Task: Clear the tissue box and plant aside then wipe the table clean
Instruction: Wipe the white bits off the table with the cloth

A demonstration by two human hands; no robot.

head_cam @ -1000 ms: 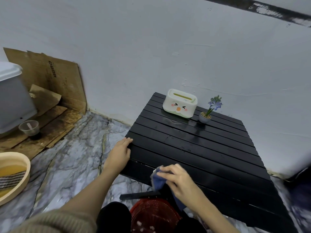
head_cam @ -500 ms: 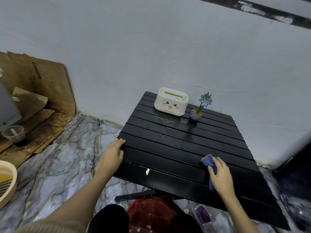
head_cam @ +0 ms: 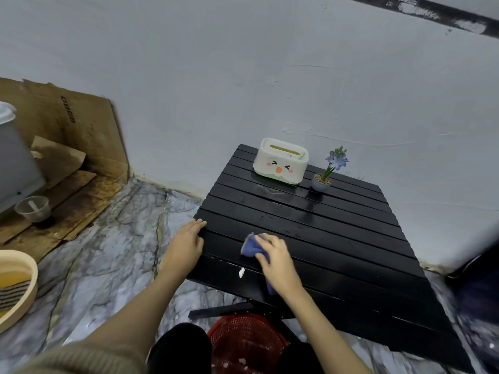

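Note:
A black slatted table (head_cam: 337, 238) stands against the wall. At its far edge sit a white tissue box (head_cam: 280, 161) with a cartoon face and, to its right, a small potted plant (head_cam: 325, 172) with a blue flower. My right hand (head_cam: 278, 261) presses a blue cloth (head_cam: 252, 247) onto the near left part of the tabletop. My left hand (head_cam: 186, 242) rests flat on the table's left edge, holding nothing. A small white scrap (head_cam: 241, 272) lies on the near slat, close to the cloth.
A red mesh basket (head_cam: 247, 340) stands under the table's near edge. On the floor to the left are stained cardboard (head_cam: 67, 136), a clear plastic cup (head_cam: 33, 209), a grey bin (head_cam: 13, 163) and a tan basin (head_cam: 16, 287).
My right hand has swept the cloth from the near left out to the right side of the table and back to the left. My left hand stays on the table's edge.

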